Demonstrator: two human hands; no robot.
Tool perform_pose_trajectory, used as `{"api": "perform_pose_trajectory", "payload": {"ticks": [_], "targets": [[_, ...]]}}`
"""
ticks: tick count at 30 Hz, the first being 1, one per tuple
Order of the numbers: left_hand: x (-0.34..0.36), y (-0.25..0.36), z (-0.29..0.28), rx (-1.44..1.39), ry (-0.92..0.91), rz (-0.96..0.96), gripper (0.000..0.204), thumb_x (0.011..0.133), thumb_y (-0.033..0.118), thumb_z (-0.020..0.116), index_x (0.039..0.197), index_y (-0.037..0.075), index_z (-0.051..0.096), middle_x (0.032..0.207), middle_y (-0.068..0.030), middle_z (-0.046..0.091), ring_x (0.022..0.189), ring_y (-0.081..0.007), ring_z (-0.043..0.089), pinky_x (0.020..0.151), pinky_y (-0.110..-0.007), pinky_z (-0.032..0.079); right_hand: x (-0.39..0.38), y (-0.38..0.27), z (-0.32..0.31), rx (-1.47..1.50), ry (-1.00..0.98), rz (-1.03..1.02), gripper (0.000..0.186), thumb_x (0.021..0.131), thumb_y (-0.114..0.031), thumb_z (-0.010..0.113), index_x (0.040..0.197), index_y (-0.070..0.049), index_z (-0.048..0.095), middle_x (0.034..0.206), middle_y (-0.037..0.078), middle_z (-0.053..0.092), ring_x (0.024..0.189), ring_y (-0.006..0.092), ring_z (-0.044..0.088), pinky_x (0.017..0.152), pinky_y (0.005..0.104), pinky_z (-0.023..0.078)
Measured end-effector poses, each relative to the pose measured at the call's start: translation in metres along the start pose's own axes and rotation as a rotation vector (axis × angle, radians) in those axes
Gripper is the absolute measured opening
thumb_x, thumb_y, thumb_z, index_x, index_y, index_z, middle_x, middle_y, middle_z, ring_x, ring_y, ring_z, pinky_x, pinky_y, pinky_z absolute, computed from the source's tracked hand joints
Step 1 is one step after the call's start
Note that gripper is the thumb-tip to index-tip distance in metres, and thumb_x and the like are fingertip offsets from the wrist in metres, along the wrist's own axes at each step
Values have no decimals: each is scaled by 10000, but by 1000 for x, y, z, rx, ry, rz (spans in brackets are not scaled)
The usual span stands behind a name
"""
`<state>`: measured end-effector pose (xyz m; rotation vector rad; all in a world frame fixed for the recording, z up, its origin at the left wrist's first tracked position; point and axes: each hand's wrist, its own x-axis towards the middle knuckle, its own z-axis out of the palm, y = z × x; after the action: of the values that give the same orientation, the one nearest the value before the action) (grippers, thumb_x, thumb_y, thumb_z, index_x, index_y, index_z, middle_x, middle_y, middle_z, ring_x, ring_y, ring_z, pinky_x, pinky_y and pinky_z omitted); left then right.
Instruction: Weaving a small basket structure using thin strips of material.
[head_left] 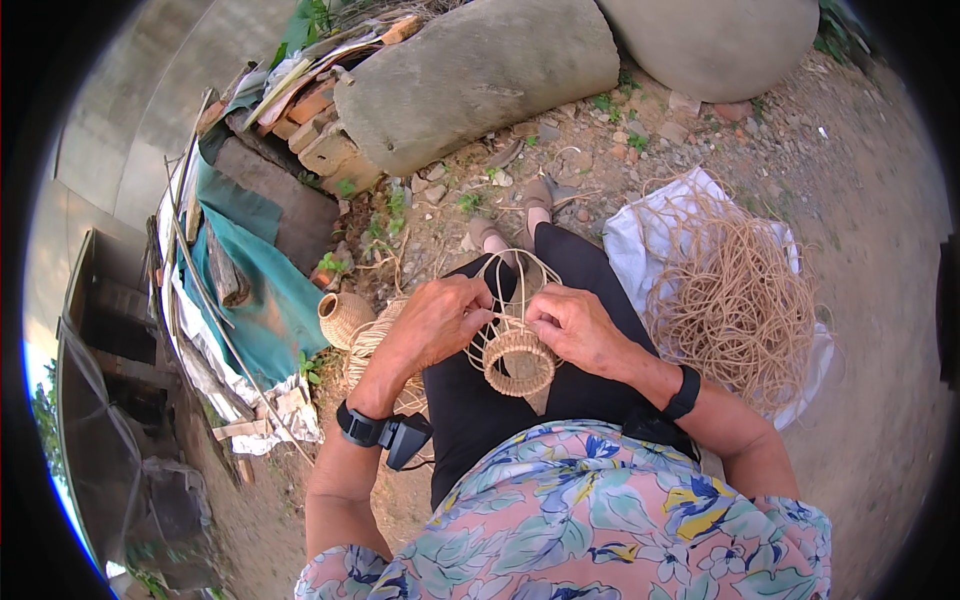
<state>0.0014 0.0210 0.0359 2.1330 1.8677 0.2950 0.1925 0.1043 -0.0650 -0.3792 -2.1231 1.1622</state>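
Looming across the top, a big grey stone slab [480, 70] leans over stacked bricks [315, 130], a green tarp [255, 290] spilling down at the left. Right side, a loose heap of tan cane [735, 300] sits on a white sheet [640, 235]. Centre now: a half-woven basket frame [517, 340] rests on the lap, spokes arching up. Left hand [435, 320] curls its fingers around the spokes; right hand [575, 328] pinches a strand at the rim. Just left, a small finished woven pot [343, 317].
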Motion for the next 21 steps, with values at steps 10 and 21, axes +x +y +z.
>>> {"api": "perform_pose_trajectory", "payload": {"ticks": [10,21], "targets": [[-21,-23,14,-59,244,6,153,825,93,675,963,37,638,761,-100,602,707,-248,613,629,-356,485,4,0,7,-61,-31,-64,310,778,82,565,1055,-45,622,792,63,504,685,199,557,625,326,458],[-63,-27,59,-224,466,-284,254,850,109,655,1083,44,577,870,-87,664,651,-184,624,635,-322,515,11,-19,-1,-99,-121,-14,352,820,41,523,1146,-80,579,846,126,519,785,331,581,701,416,468]]}}
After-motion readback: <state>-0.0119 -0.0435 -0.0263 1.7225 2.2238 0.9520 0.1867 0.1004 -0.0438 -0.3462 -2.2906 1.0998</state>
